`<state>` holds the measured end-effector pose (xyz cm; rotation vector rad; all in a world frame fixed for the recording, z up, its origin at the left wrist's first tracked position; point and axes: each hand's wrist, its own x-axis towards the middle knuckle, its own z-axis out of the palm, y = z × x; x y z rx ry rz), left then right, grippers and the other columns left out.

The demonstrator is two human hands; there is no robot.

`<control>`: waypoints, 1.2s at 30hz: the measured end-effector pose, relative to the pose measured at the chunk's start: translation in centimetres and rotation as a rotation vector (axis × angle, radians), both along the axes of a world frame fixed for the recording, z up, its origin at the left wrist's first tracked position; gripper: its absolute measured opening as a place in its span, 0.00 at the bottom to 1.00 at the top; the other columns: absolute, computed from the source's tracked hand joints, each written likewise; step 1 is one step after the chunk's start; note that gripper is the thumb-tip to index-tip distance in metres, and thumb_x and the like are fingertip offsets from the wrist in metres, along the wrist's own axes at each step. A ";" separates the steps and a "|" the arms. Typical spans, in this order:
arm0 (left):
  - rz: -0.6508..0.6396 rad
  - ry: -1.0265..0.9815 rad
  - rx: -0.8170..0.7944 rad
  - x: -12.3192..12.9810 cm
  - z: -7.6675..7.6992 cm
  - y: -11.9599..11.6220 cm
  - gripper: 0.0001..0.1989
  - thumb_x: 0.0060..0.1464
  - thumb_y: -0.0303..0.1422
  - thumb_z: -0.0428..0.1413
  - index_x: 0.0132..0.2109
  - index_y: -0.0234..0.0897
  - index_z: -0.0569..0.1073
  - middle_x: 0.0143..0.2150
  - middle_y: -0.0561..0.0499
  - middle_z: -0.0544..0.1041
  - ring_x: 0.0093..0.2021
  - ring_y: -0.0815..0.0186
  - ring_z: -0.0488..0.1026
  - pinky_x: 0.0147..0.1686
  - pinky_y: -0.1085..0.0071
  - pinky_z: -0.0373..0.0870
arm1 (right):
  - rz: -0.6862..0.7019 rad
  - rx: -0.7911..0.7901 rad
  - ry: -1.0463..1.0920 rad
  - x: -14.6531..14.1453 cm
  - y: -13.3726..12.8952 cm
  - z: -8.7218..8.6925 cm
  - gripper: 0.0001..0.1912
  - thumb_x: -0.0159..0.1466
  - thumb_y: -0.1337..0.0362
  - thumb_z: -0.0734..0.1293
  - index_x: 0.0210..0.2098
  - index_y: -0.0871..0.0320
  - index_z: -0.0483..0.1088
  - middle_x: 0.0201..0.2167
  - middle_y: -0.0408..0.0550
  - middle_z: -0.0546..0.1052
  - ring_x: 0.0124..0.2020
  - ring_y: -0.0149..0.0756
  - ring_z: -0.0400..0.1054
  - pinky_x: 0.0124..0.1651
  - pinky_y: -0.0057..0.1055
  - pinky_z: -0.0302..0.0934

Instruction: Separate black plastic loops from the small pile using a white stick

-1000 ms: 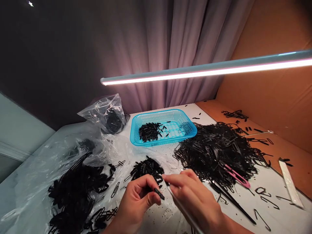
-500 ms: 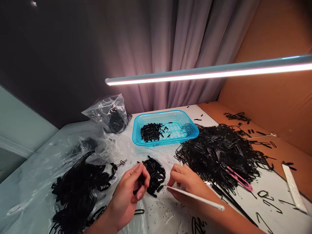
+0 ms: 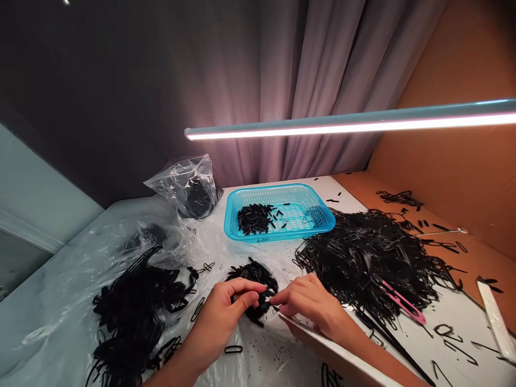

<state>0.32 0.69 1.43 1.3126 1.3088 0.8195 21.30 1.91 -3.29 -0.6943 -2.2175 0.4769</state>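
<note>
My left hand [image 3: 226,314] is curled at the near edge of a small heap of black elongated wire loops [image 3: 252,273], its thumb and fingertips pinched on a black piece. My right hand [image 3: 310,303] is just to the right, with its fingertips at the same heap, almost meeting the left. A long white strip [image 3: 334,344] runs beneath the right palm and seems held there. A lone black loop [image 3: 233,349] lies below my left hand.
A large tangled mound of black loops [image 3: 371,252] fills the right, with pink-handled snips [image 3: 403,305] at its edge. A blue plastic basket [image 3: 266,189] holds black pieces. More loops [image 3: 129,306] lie on clear plastic sheeting at left, behind which stands a plastic bag [image 3: 187,180].
My hands have come together at the small heap, the right moving left. The white strip now angles down toward me. The whole view has shifted slightly as my head moved.
</note>
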 end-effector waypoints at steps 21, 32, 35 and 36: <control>-0.044 -0.548 -0.372 0.1 -0.9 -1.1 0.10 0.53 0.37 0.60 0.34 0.34 0.71 0.26 0.55 0.67 0.20 0.79 0.44 0.22 0.74 0.38 | 0.016 -0.019 0.315 -0.5 -1.9 2.4 0.01 0.64 0.69 0.63 0.36 0.59 0.66 0.40 0.49 0.76 0.36 0.33 0.68 0.38 0.31 0.61; -0.012 -0.487 -0.284 0.5 -0.8 -1.5 0.15 0.47 0.40 0.64 0.34 0.33 0.71 0.24 0.56 0.63 0.23 0.76 0.46 0.25 0.72 0.39 | 0.033 0.062 0.282 -1.0 -2.2 3.1 0.02 0.66 0.68 0.62 0.36 0.60 0.67 0.37 0.49 0.77 0.34 0.32 0.67 0.37 0.30 0.61; -0.003 -0.470 -0.273 0.6 -0.7 -1.6 0.16 0.46 0.41 0.64 0.34 0.34 0.71 0.23 0.57 0.60 0.23 0.75 0.45 0.25 0.71 0.38 | 0.029 0.059 0.286 -1.0 -2.3 3.1 0.02 0.66 0.70 0.63 0.36 0.60 0.66 0.38 0.49 0.77 0.35 0.32 0.67 0.37 0.30 0.61; 0.002 -0.468 -0.268 0.6 -0.7 -1.7 0.16 0.46 0.41 0.64 0.34 0.34 0.71 0.23 0.57 0.60 0.23 0.75 0.45 0.25 0.71 0.38 | 0.031 0.055 0.282 -0.9 -2.3 3.1 0.02 0.66 0.70 0.63 0.36 0.60 0.66 0.38 0.49 0.76 0.35 0.32 0.67 0.37 0.31 0.61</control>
